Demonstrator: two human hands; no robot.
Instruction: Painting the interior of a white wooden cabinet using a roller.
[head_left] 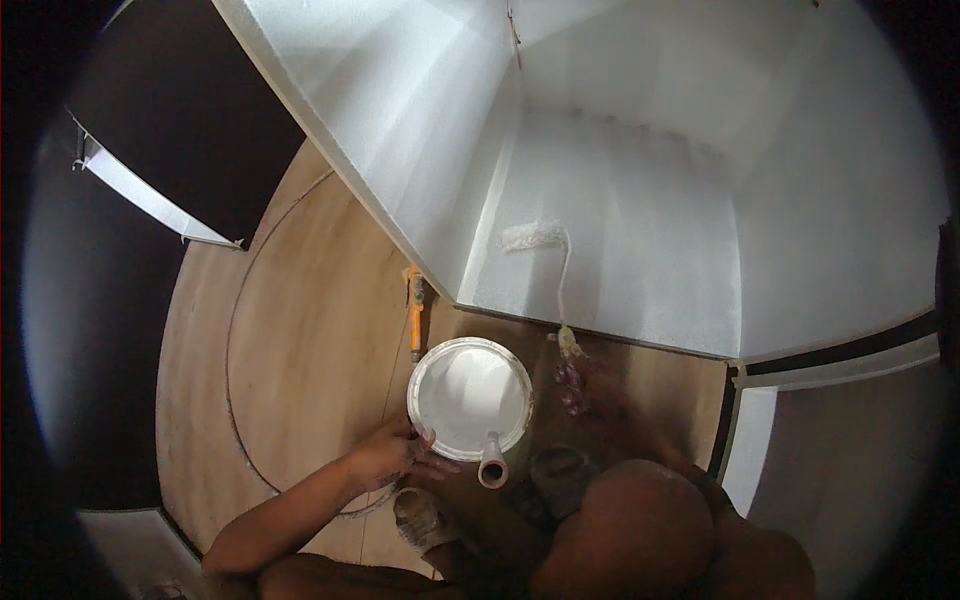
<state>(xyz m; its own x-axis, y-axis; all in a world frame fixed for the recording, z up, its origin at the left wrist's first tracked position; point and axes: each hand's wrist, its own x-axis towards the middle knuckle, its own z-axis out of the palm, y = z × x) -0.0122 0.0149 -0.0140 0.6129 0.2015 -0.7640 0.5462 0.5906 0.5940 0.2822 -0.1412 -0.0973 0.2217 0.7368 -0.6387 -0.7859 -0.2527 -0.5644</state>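
My right hand (571, 386) is closed around the handle of a small paint roller (533, 237). The roller's white, wet-looking sleeve is against or just over the white floor panel of the cabinet (640, 220); whether they touch I cannot tell. Between my feet and the cabinet stands a round white bucket (412, 400) of white paint (470, 395). At its near left rim is my left hand (398, 457), thumb over the edge and fingers along the outside. A hollow pale tube (492, 465) sticks out over the bucket's near rim, its other end in or near the paint.
Just beyond the bucket an orange, stick-like tool (416, 315) lies on the wood-look floor (300, 330). A thin cable (229, 350) curves along the left. Dark panels (180, 90) rise at left. My shoes (420, 518) are close to the bucket; a white-edged frame (755, 440) stands right.
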